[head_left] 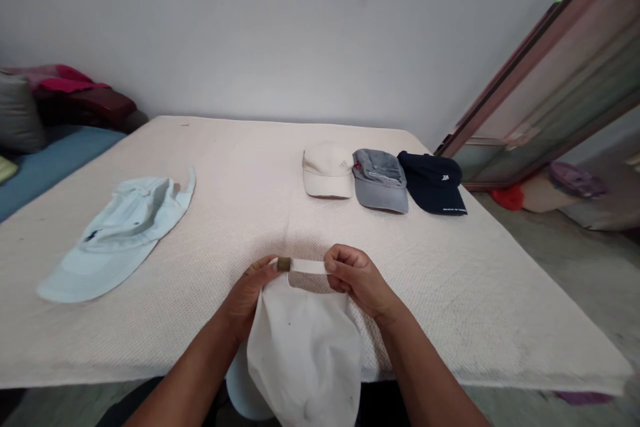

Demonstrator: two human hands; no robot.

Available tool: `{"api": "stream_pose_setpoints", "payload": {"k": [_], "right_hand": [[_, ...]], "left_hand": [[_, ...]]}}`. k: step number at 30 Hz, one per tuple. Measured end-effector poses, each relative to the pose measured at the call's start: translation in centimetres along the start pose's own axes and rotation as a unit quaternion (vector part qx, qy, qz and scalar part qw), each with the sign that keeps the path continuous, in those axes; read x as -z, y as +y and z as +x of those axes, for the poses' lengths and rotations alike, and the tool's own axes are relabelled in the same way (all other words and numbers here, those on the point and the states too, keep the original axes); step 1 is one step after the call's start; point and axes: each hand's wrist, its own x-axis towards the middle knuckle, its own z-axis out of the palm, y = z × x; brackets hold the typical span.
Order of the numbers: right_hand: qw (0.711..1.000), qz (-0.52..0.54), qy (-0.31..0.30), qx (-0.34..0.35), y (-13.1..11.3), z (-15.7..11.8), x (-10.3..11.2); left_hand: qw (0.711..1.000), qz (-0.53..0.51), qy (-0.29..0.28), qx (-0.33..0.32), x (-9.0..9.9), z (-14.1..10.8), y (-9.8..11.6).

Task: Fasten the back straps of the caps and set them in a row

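A white cap hangs at the table's front edge, its back opening and strap facing up. My left hand pinches the strap's left end beside a brass-coloured buckle. The strap's right end is between the fingers and thumb of my right hand. The strap stretches straight between both hands. On the left of the table lies a light blue cap with its strap loose. Farther back on the right sit a cream cap, a grey cap and a navy cap, side by side.
The table has a cream textured cover and stands against a pale wall. A blue seat with a grey cushion is at the left. A framed glass panel rises on the right, with a red item on the floor.
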Motion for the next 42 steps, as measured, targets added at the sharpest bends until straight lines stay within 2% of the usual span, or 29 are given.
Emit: {"api": "stream_pose_setpoints", "payload": {"k": [4,8,11,15,22,28,37,42], "right_hand": [[0.995,-0.097,-0.011,0.014,-0.2,-0.3,0.4],[0.977,-0.211,0.006,0.031,-0.4,-0.4,0.6],[0.969,-0.246,-0.003,0.037,-0.6,-0.6,0.4],[0.971,-0.236,-0.024,0.032,-0.8,-0.7,0.0],[0.978,-0.208,-0.008,0.018,-0.7,-0.6,0.2],[0.973,-0.218,-0.064,0.047,-1.0,-0.6,-0.3],[0.97,-0.235,-0.049,0.039,-0.4,-0.4,-0.2],[0.981,-0.177,-0.055,0.062,-0.3,-0.3,0.0]], "left_hand": [[1.0,0.019,-0.011,-0.016,0.3,0.2,-0.1],[1.0,0.015,-0.015,-0.01,0.4,0.3,-0.3],[1.0,0.02,-0.022,-0.005,0.2,0.4,-0.5],[0.999,0.041,-0.011,0.001,-0.2,0.3,-0.6],[0.998,0.062,-0.014,0.01,-0.1,0.4,-0.8],[0.998,0.057,-0.023,0.012,-0.1,0.4,-0.9],[1.0,0.022,0.011,0.011,0.1,0.3,-1.0],[0.999,0.018,-0.036,0.014,0.5,0.5,-1.2]]}}
